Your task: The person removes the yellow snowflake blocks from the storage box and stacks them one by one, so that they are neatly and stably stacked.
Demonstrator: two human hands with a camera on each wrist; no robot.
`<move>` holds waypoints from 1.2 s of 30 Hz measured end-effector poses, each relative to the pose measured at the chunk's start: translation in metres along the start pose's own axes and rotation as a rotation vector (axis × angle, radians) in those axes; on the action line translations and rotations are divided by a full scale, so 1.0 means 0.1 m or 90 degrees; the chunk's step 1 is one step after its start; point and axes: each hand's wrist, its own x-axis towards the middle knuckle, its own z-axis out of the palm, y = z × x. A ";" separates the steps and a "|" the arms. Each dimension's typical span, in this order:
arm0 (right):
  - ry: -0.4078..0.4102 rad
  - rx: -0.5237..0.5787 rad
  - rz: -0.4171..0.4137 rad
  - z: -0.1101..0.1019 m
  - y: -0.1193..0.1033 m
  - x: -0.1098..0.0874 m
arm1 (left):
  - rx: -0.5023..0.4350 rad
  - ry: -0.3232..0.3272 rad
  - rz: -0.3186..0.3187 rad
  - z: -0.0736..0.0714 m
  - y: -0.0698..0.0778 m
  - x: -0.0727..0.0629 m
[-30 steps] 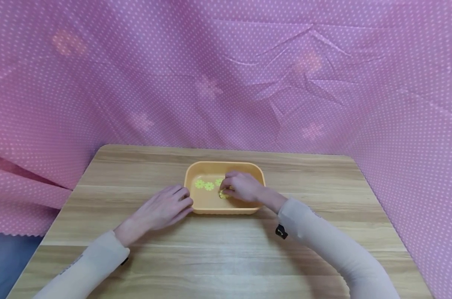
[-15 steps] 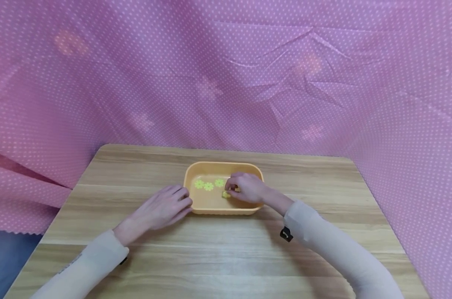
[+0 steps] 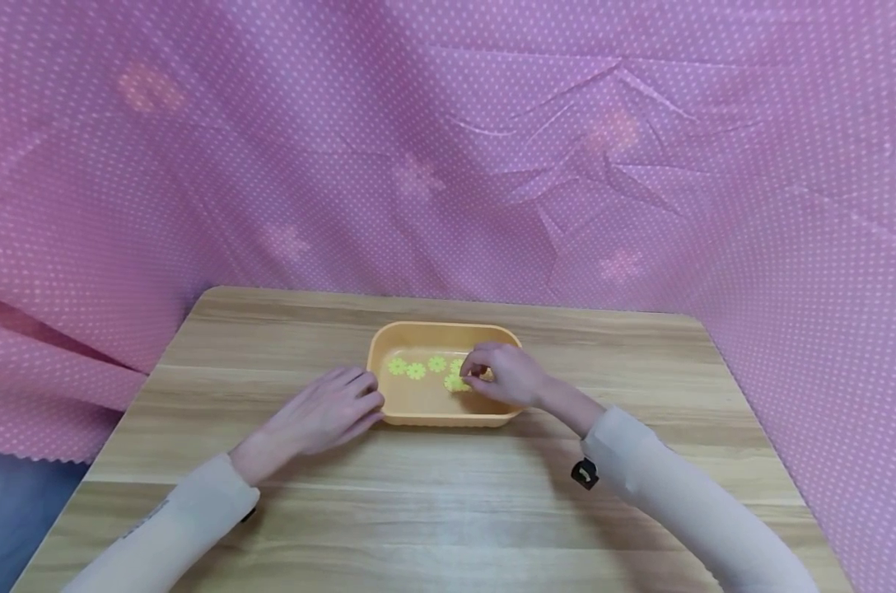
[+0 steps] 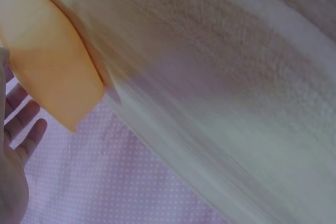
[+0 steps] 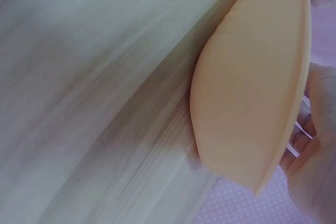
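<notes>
Toward twelve o'clock on the wooden table (image 3: 418,511), we see an orange tray (image 3: 414,401) bearing several yellow flowers (image 3: 397,366). Taking the tray as our clock face, two flowers (image 3: 416,371) lie side by side near nine o'clock, a third flower (image 3: 436,363) sits near eleven, and a partly covered flower (image 3: 455,364) near one. A further flower (image 3: 451,383) lies just below the dial's middle, at the fingertips of the right hand (image 3: 511,375), which reaches in from four o'clock. Its thumb and fingers are bent toward each other, but we cannot tell whether they grasp that flower or only touch it. At eight o'clock the left hand (image 3: 333,412) rests against the tray's end, its grip released and fingers relaxed. Pale sleeves (image 3: 663,465) cover both forearms, and a pink dotted cloth (image 3: 418,165) hangs at twelve.
</notes>
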 end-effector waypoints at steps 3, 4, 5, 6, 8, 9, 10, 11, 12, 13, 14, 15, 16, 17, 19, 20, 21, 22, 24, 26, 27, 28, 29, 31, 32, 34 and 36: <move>0.013 0.021 0.002 -0.04 -0.01 -0.05 | 0.000 0.000 0.000 0.00 0.00 0.00; 0.017 0.027 0.004 -0.05 -0.02 -0.06 | 0.000 0.000 0.001 0.00 0.00 0.00; 0.021 0.033 0.006 -0.07 -0.02 -0.08 | 0.000 0.001 0.001 0.00 0.00 0.00; 0.024 0.037 0.007 -0.09 -0.03 -0.10 | 0.000 0.002 0.002 0.00 0.00 0.00; 0.031 0.047 0.010 -0.11 -0.03 -0.14 | -0.001 0.004 0.002 -0.01 0.01 0.01; 0.034 0.052 0.014 -0.13 -0.03 -0.16 | -0.001 0.004 0.003 -0.01 0.01 0.01; 0.035 0.057 0.019 -0.15 -0.04 -0.18 | 0.000 0.004 0.003 -0.01 0.01 0.01; 0.036 0.062 0.024 -0.16 -0.04 -0.21 | 0.000 0.004 0.003 -0.01 0.01 0.01; 0.038 0.070 0.030 -0.18 -0.05 -0.23 | 0.000 0.004 0.003 -0.01 0.01 0.01; 0.039 0.079 0.038 -0.19 -0.06 -0.26 | -0.001 0.003 0.003 -0.01 0.01 0.01; 0.041 0.087 0.046 -0.21 -0.07 -0.28 | -0.001 0.002 0.003 -0.01 0.01 0.01; 0.043 0.094 0.055 -0.22 -0.09 -0.31 | -0.001 0.002 0.003 -0.01 0.01 0.01; 0.045 0.099 0.063 -0.24 -0.10 -0.33 | -0.001 0.001 0.003 -0.01 0.01 0.01; 0.048 0.104 0.071 -0.25 -0.12 -0.36 | -0.001 0.001 0.004 -0.01 0.02 0.01; 0.055 0.114 0.089 -0.28 -0.16 -0.41 | 0.000 0.003 0.005 -0.01 0.01 0.01; 0.059 0.121 0.098 -0.29 -0.18 -0.43 | 0.001 0.005 0.006 -0.01 0.01 0.01; 0.063 0.130 0.107 -0.30 -0.20 -0.45 | 0.002 0.006 0.007 -0.01 0.01 0.01; 0.067 0.140 0.117 -0.31 -0.22 -0.47 | 0.003 0.008 0.008 -0.01 0.01 0.01; 0.076 0.163 0.134 -0.33 -0.27 -0.51 | 0.006 0.011 0.011 -0.01 0.01 0.01; 0.082 0.183 0.149 -0.35 -0.32 -0.55 | 0.009 0.011 0.012 -0.01 0.01 0.00; 0.085 0.189 0.155 -0.35 -0.34 -0.57 | 0.009 0.011 0.011 -0.01 0.01 0.00; 0.088 0.199 0.160 -0.36 -0.37 -0.59 | 0.009 0.009 0.011 -0.01 0.01 0.00; 0.089 0.208 0.166 -0.36 -0.39 -0.61 | 0.010 0.007 0.010 -0.01 0.01 0.00; 0.093 0.224 0.176 -0.37 -0.44 -0.65 | 0.009 0.003 0.007 0.00 0.01 0.00; 0.094 0.236 0.182 -0.36 -0.46 -0.67 | 0.008 0.000 0.005 0.00 0.01 0.00; 0.096 0.264 0.198 -0.36 -0.50 -0.70 | 0.007 -0.004 0.004 0.00 0.01 0.00; 0.095 0.291 0.215 -0.35 -0.54 -0.74 | 0.007 -0.005 0.004 0.00 0.01 0.00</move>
